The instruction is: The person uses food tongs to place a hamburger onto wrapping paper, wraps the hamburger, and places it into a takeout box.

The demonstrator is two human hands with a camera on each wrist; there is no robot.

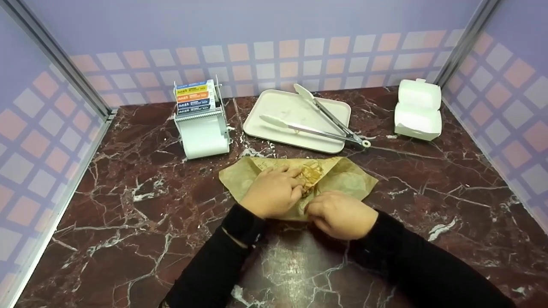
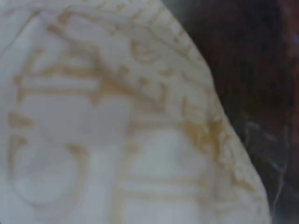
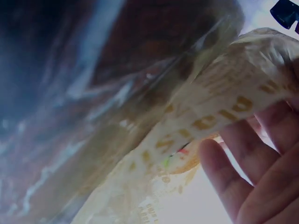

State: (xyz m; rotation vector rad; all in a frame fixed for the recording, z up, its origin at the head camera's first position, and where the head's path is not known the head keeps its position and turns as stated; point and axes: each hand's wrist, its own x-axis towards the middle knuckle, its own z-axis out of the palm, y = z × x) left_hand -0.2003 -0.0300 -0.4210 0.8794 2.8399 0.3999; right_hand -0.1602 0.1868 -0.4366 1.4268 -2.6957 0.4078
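In the head view a brown printed paper wrapper (image 1: 349, 179) lies spread on the marble surface, its far part folded toward the person over a lump in the middle. My left hand (image 1: 274, 191) rests on the folded paper, fingers laid against the lump. At the near edge my right hand (image 1: 342, 214) pinches the paper with curled fingers. Beneath the paper in the right wrist view, a bread-like food (image 3: 186, 163) shows with red and green bits, fingers (image 3: 224, 170) beside it. Blurred printed paper (image 2: 103, 140) fills most of the left wrist view.
Beyond the wrapper stands a cream tray (image 1: 257, 124) with metal tongs (image 1: 329, 119) lying across it. A label or film dispenser (image 1: 203, 128) with colored strips stands back left. An open white takeaway box (image 1: 417, 113) sits back right, near the tiled-pattern wall (image 1: 505, 68).
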